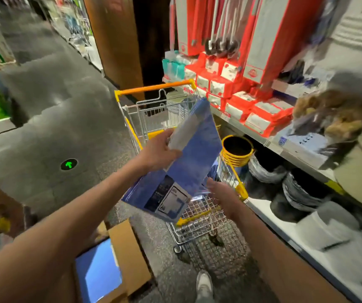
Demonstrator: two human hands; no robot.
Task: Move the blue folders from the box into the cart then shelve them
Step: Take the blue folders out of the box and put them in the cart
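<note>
A stack of blue folders (188, 154) in clear wrap, with a white label at its lower end, hangs tilted over the wire cart (199, 217). My left hand (158, 149) grips the stack's left edge near the top. My right hand (223, 193) touches the lower right corner with fingers spread. The cart has yellow trim and an orange handle (153, 87) on its far side. At the bottom left, an open cardboard box (125, 254) on the floor shows more blue folders (101, 274) inside.
Shelves (269, 145) run along the right, holding red and white packs above and dark rolled goods below. A yellow-rimmed bucket (237, 149) stands beside the cart. My shoe (204, 285) is on the grey floor. The aisle stretches left, with a green arrow marker (69, 164).
</note>
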